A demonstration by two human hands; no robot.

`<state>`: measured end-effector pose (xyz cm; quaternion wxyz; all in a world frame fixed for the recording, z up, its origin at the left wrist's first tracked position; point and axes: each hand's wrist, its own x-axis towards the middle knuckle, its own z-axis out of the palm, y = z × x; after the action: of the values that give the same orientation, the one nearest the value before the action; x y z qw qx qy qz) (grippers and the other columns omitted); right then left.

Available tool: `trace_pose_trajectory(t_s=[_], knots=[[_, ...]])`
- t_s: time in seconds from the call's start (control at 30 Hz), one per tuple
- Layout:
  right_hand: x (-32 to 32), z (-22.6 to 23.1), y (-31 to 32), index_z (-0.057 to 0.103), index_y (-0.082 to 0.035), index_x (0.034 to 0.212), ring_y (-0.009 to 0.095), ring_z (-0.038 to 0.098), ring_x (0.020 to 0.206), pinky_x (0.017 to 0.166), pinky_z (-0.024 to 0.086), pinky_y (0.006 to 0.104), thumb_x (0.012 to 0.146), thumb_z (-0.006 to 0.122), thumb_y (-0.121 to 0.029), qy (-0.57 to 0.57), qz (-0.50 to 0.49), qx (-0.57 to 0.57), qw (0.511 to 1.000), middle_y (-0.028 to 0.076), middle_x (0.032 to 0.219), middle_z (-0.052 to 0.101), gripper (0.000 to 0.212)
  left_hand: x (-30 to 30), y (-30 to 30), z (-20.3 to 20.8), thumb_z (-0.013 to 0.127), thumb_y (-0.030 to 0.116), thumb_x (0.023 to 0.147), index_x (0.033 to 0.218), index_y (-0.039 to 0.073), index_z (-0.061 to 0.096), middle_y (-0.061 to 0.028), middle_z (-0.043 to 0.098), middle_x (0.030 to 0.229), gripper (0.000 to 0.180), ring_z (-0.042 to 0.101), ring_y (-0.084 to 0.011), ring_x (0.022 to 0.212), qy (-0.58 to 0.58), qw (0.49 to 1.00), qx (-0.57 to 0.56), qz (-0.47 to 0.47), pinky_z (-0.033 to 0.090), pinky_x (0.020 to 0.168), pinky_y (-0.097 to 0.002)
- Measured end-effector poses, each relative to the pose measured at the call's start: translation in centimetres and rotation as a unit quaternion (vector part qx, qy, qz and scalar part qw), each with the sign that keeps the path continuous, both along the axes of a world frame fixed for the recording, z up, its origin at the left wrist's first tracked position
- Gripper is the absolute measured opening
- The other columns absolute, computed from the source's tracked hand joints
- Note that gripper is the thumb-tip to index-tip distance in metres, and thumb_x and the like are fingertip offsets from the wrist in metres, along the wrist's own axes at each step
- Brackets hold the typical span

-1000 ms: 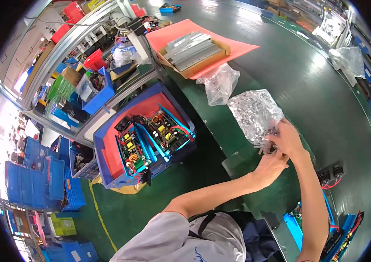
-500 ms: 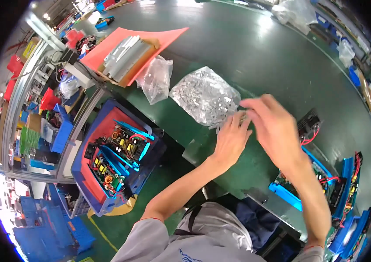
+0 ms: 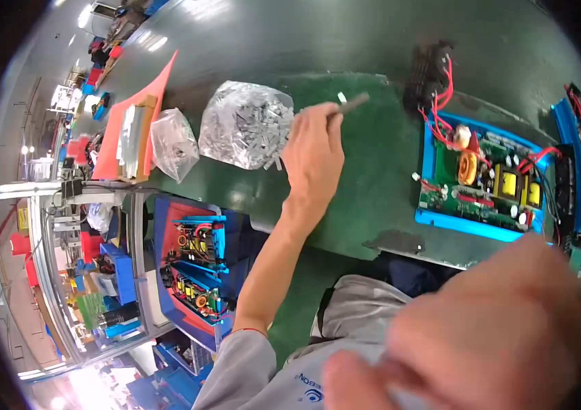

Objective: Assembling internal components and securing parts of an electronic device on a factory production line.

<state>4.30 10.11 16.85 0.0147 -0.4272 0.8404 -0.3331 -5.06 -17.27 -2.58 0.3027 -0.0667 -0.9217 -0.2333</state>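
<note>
My left hand (image 3: 314,154) is above the green work mat (image 3: 362,171), its fingers closed on a thin grey strip (image 3: 354,103). Beside it lies a clear plastic bag (image 3: 246,126) filled with small silvery pieces. A small white piece (image 3: 342,98) shows on the mat next to the strip. My right hand (image 3: 488,335) is raised close to the camera and blurred. Its fingers look curled together; whatever they may hold is hidden. Past that hand, a green circuit board in a blue metal frame (image 3: 468,232) lies on the table, with red wires, yellow parts and a copper coil.
More blue-framed boards (image 3: 574,164) stand at the right edge. A second clear bag (image 3: 175,147) and a pink sheet (image 3: 114,130) with stacked grey metal pieces (image 3: 130,143) are at left. Below them, a blue bin (image 3: 162,236) holds framed boards beside a metal rack (image 3: 141,266).
The view has swung to the right. My hands, earlier together beside the bag, are now apart: the right has come up close to the camera, and a grey strip shows in the left.
</note>
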Motion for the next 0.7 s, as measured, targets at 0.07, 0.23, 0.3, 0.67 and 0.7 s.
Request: trace_pose_trajectory(t_s=[0.07,0.23,0.3,0.67,0.7], knots=[[1.0,-0.1,-0.5,0.064,-0.004,0.119,0.021,0.062,0.078,0.065,0.049,0.0317,0.097,0.057,-0.028,-0.002,-0.04,-0.01,0.999,0.007,0.095,0.065,0.033,-0.4,1.4,-0.2,0.066,0.011,0.099,0.111,0.005,0.063,-0.0103,0.069,0.101,0.014,0.067,-0.0274,0.087,0.015,0.996,0.082,-0.017,0.052,0.072,-0.0388],[1.2,-2.1,-1.5,0.068,-0.004,0.108,0.022,0.063,0.076,0.065,0.05,0.0314,0.095,0.061,-0.017,0.004,-0.109,-0.058,0.992,0.008,0.092,0.065,0.019,0.9,3.5,1.9,0.066,0.01,0.101,0.116,-0.003,0.064,-0.0078,0.068,0.095,0.02,0.065,-0.0125,0.083,-0.048,0.938,0.341,-0.036,0.057,0.072,-0.0299],[1.4,-2.8,0.0,0.07,-0.004,0.103,0.022,0.063,0.076,0.065,0.05,0.0313,0.095,0.063,-0.012,0.004,-0.14,-0.057,0.989,0.009,0.091,0.065,0.014,1.5,4.7,2.4,0.064,0.01,0.102,0.119,-0.008,0.064,-0.0095,0.07,0.101,0.025,0.067,-0.0118,0.081,-0.099,0.898,0.423,-0.067,0.061,0.071,-0.0273],[4.0,-12.6,3.6,0.07,-0.002,0.103,0.019,0.061,0.078,0.069,0.05,0.0287,0.091,0.066,0.006,-0.179,-0.297,-0.155,0.925,0.011,0.092,0.064,0.014,1.0,-0.7,1.2,0.073,0.016,0.096,0.107,0.001,0.071,-0.0087,0.075,0.109,0.019,0.071,-0.0158,0.098,-0.122,0.939,0.322,-0.017,0.055,0.08,-0.0289],[4.0,-12.8,3.7,0.07,-0.001,0.104,0.016,0.061,0.077,0.069,0.05,0.0272,0.093,0.066,0.005,-0.205,-0.309,-0.149,0.917,0.009,0.093,0.064,0.013,0.6,-1.4,1.3,0.074,0.016,0.095,0.105,0.001,0.073,-0.009,0.076,0.112,0.018,0.07,-0.0173,0.103,-0.101,0.959,0.262,-0.031,0.054,0.089,-0.0314]])
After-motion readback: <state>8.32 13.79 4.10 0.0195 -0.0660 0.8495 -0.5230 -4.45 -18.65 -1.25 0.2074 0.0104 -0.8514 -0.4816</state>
